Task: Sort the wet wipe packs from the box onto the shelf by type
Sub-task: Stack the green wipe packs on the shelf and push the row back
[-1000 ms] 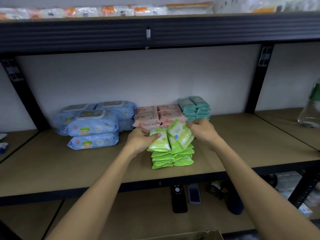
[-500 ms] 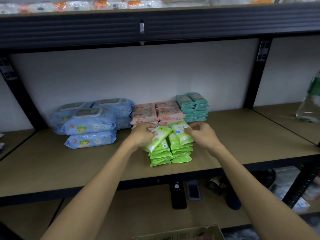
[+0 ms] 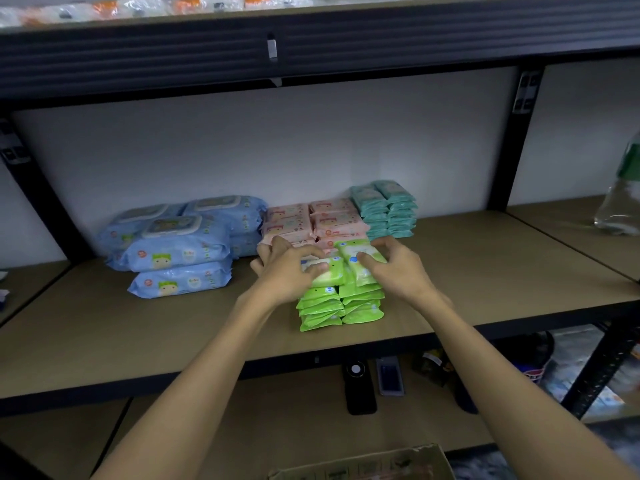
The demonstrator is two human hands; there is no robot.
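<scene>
— Hands? 
— Left hand (image 3: 289,271) laid on the top green wet wipe pack (image 3: 325,273) of the left green stack (image 3: 320,306), fingers loosely spread and bent over it. Right hand (image 3: 394,268) on the top pack of the right green stack (image 3: 363,301), fingers spread, tips pressing.

— Around them? 
— Just behind, pink packs (image 3: 313,221) in two stacks; teal packs (image 3: 384,209) to the right against the wall; large blue lidded packs (image 3: 180,240) piled to the left. All on the wooden shelf (image 3: 485,271).

— In the way? 
— Hands hiding part of the pink front row. Cardboard box (image 3: 363,462) at the bottom edge; clear bottle (image 3: 620,202) far right; dark phone-like devices (image 3: 360,386) on the lower shelf.
</scene>
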